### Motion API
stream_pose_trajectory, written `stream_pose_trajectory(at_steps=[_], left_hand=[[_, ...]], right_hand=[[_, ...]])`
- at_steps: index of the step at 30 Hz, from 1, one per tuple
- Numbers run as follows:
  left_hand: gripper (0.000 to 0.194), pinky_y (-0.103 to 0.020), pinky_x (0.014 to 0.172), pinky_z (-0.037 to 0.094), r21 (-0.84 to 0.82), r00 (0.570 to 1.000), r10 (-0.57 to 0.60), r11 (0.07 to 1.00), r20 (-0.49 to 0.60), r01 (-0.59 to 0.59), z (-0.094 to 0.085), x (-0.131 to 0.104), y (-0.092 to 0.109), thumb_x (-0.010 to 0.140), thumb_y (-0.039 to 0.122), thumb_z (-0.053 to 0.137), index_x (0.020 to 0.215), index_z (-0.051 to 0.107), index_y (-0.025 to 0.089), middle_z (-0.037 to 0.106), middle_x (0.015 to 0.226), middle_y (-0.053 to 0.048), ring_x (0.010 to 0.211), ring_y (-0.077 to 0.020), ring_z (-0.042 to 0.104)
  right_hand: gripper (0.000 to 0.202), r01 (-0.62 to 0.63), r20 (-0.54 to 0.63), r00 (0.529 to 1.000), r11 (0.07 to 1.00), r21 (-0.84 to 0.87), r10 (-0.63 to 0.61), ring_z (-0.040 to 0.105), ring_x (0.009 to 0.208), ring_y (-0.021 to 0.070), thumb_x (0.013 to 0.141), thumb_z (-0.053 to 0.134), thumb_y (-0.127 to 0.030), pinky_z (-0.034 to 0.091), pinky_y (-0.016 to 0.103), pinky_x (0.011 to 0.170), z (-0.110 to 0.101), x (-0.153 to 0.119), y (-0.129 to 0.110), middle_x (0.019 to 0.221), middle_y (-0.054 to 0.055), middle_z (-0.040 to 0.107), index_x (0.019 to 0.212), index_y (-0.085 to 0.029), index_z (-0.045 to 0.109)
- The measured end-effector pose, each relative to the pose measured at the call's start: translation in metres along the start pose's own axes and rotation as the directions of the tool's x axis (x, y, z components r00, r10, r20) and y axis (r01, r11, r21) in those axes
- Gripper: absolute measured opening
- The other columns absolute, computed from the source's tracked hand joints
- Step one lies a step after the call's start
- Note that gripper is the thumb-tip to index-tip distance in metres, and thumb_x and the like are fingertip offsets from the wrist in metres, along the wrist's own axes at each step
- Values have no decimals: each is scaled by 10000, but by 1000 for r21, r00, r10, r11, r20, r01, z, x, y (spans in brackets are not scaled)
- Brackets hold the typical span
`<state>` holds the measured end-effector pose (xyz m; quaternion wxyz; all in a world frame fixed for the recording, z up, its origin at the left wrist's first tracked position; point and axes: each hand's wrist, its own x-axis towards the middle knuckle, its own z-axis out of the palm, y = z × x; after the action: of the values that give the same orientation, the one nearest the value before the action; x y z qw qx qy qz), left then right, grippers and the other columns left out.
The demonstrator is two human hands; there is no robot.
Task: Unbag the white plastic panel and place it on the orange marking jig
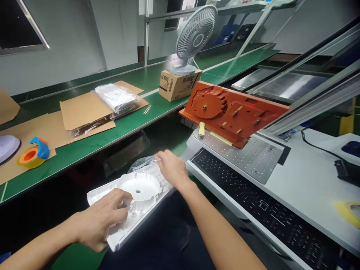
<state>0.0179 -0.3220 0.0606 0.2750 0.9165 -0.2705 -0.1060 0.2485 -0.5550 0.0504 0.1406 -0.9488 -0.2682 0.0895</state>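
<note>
A white molded plastic housing (pixel 140 185) with a round recess and small hole lies tilted over my lap. My left hand (pixel 105 217) grips its near left side, fingers bent over the inner face. At the far end, a clear plastic bag (pixel 143 162) covers part of the housing. My right hand (pixel 173 168) is closed on the bag's edge there, fingertips pinched together. The housing's underside is hidden.
An orange fixture (pixel 236 108) stands tilted on the perforated metal plate (pixel 247 155) of a white machine at right. On the green bench (pixel 135 123) are cardboard sheets (pixel 84 112), bagged white parts (pixel 116 95), a tape dispenser (pixel 35 152) and a fan (pixel 197 37) on a box (pixel 178 86).
</note>
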Motion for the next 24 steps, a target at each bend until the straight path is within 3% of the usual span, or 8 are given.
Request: stream_pose_trajectory(at_steps=[2,8,13,17,21,24], left_hand=[[550,-470,951,549,2,999,22,1000,43,-23,-3,4,6,550,96,774,985,472,249,490,1464,-148,1178,-345,563],[572,-512,946,556,86,986,120,988,118,-130,-4,41,8,513,129,856,964,521,238,524,1396,-163,1100,-341,559],[559,-473,1016,559,8,999,8,1000,36,-8,3,39,-2,551,78,804,1006,523,243,521,1409,-132,1217,-346,584],[495,-458,1048,541,-22,989,-143,990,-43,142,10,24,-6,600,29,732,987,509,241,510,1476,-124,1295,-345,566],[444,-464,978,548,13,976,-201,979,-87,203,17,25,-9,613,29,711,971,545,232,564,1355,-128,1169,-329,582],[463,-491,986,558,24,966,-220,974,-136,225,24,33,-14,660,51,714,1077,640,237,592,1299,-139,1161,-344,586]], right_hand=[[286,-12,-5,1000,999,51,13,675,986,240,1179,487,-298,301,360,701,4,6,7,1198,50,676,1283,-281,752],[295,163,154,973,983,79,-174,652,932,207,1118,556,-198,280,350,702,4,-7,2,1103,13,681,1200,-336,803],[304,159,124,981,984,-76,-149,649,932,210,1132,524,-190,244,357,673,-3,-26,-1,1096,41,660,1222,-305,790],[220,267,120,960,958,-103,-255,653,916,200,1122,558,-185,216,373,632,8,-27,-31,1092,40,655,1142,-255,766],[49,457,112,886,888,-47,-450,654,961,205,1068,706,-232,262,377,627,13,-25,-77,1121,23,659,1109,-234,732],[359,541,160,831,841,-10,-533,649,980,221,867,960,-335,310,377,629,4,-32,-93,1145,13,655,1103,-222,714]])
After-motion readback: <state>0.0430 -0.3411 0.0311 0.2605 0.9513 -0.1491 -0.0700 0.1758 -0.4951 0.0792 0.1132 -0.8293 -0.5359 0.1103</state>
